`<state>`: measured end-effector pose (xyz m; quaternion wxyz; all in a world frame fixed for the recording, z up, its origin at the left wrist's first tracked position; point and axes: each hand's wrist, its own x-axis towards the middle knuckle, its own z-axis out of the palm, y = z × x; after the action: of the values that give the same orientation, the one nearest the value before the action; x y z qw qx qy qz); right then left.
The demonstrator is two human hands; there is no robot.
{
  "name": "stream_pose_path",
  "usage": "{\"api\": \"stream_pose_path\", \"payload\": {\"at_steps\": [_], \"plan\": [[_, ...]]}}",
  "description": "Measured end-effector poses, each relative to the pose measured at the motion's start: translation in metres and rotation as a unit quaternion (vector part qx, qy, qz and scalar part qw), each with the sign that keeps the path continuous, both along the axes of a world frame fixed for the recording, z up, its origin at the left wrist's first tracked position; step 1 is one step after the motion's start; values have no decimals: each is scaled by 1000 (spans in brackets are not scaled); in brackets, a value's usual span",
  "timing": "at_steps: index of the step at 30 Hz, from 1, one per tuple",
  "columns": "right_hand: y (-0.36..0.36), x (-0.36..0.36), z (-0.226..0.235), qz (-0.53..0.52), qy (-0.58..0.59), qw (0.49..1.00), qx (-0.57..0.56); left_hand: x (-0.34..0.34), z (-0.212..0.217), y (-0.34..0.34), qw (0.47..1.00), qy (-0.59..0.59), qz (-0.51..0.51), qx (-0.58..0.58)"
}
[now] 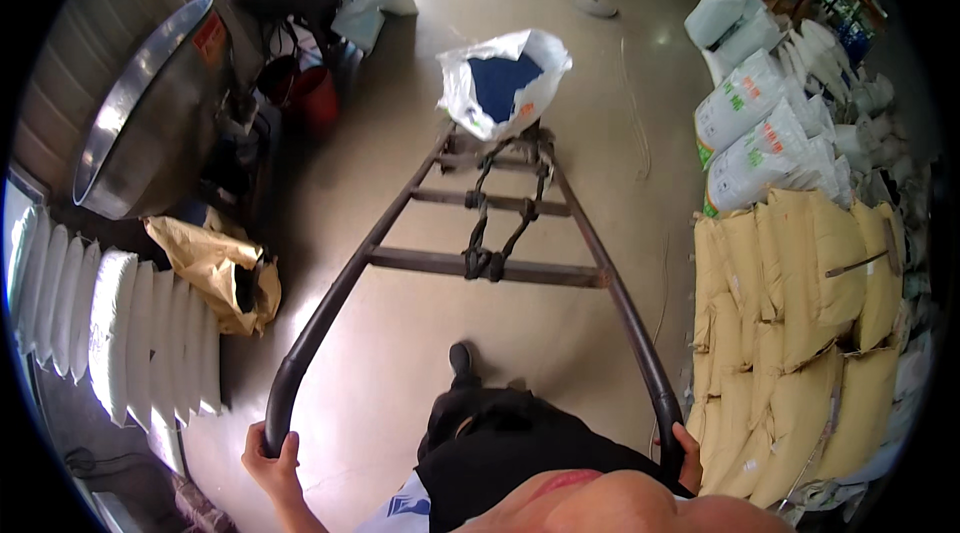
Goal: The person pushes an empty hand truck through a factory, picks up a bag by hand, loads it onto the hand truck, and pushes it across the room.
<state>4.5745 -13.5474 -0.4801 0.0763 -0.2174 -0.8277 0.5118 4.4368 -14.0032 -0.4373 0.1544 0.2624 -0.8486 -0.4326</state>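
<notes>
My left hand (272,460) is wrapped round the left handle end of a dark metal hand truck (487,267). On the other side my right hand (686,457) grips the right handle end, its fingers partly hidden behind the bar. The hand truck's frame stretches away in front of me, with several crossbars and dark knotted straps (478,218) tied down its middle. At its far end sits an open white sack (455,83) with dark blue material (503,83) inside.
Stacked tan sacks (760,333) and white sacks (755,158) line the right. On the left are a large steel hopper (150,113), a red bucket (313,98), an open brown paper bag (215,268) and piled white sacks (130,333). A round stand base (596,7) stands far ahead.
</notes>
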Motion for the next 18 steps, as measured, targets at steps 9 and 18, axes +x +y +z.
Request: {"api": "stream_pose_path", "payload": {"at_steps": [9,18], "plan": [[16,-38,4,44,-50,996,52,-20,-19,6,1000,-29,-4,12],[59,-152,50,-30,-90,995,-31,-90,-1,64,1000,-18,-20,14]]}}
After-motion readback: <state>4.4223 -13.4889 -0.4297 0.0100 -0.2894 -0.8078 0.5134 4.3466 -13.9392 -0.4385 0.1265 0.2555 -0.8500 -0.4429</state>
